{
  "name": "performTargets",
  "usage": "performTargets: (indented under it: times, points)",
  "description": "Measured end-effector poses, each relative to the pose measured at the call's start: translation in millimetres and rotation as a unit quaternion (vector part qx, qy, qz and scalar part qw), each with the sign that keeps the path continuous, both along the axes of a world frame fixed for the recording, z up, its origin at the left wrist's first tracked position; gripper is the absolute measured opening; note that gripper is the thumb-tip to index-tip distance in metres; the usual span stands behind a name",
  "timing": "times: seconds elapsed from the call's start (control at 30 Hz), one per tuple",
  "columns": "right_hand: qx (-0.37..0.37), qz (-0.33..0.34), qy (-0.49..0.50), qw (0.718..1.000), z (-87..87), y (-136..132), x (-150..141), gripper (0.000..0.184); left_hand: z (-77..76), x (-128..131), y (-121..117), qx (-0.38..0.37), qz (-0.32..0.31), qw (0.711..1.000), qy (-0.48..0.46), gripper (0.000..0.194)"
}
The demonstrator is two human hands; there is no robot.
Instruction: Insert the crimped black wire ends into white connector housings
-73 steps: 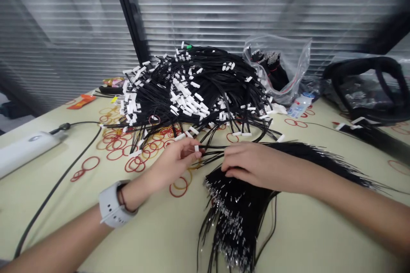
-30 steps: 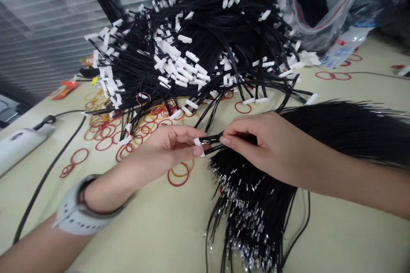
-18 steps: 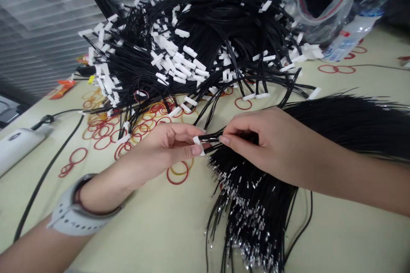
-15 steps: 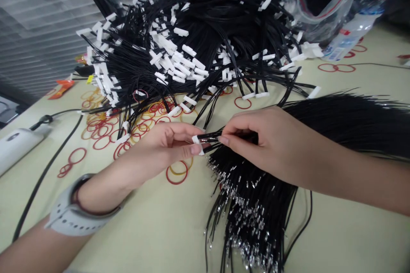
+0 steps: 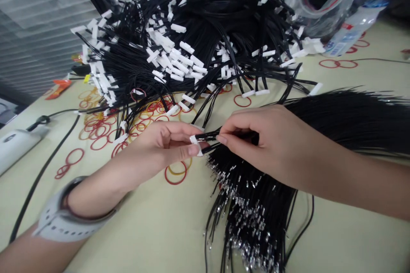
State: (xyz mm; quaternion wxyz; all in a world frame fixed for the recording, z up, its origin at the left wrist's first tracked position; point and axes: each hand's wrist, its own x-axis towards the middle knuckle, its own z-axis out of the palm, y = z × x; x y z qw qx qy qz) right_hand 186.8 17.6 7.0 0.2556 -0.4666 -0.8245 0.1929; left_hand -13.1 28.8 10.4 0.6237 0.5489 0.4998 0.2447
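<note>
"What does the left hand [image 5: 163, 143] hold?"
"A white plastic connector [image 5: 196, 140], pinched in front of the heap of connector-ended wires [image 5: 179, 38]."
"The right hand [image 5: 256, 140]?"
"Pinched narrowly on its black wires [image 5: 208, 137], over the crimped-terminal bundle [image 5: 253, 209]."

The right hand [image 5: 265, 145] covers part of the black wires [image 5: 208, 137] it pinches; the left hand [image 5: 160, 145] hides most of a white connector [image 5: 193, 139]. A wire bundle [image 5: 253, 222] runs off the bottom edge, a wire heap [image 5: 192, 38] off the top.
</note>
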Motion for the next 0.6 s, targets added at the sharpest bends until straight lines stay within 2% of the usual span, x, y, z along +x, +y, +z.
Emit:
performTargets:
  times: [0.23, 0.4, 0.6]
  points:
    - [0.017, 0.028, -0.012, 0.999, 0.0, -0.3, 1.4, 0.017, -0.1, 1.5, 0.0, -0.01, 0.012, 1.0, -0.016, 0.018]
    - [0.036, 0.043, -0.002, 0.998, -1.4, 0.6, 2.2, 0.016, -0.6, -1.3, -1.2, 0.016, -0.009, 1.0, 0.003, 0.017]
    - [0.018, 0.05, -0.009, 0.999, -0.7, -0.2, 1.5, 0.015, -1.0, -3.1, -4.0, 0.044, -0.041, 0.998, 0.035, 0.016]
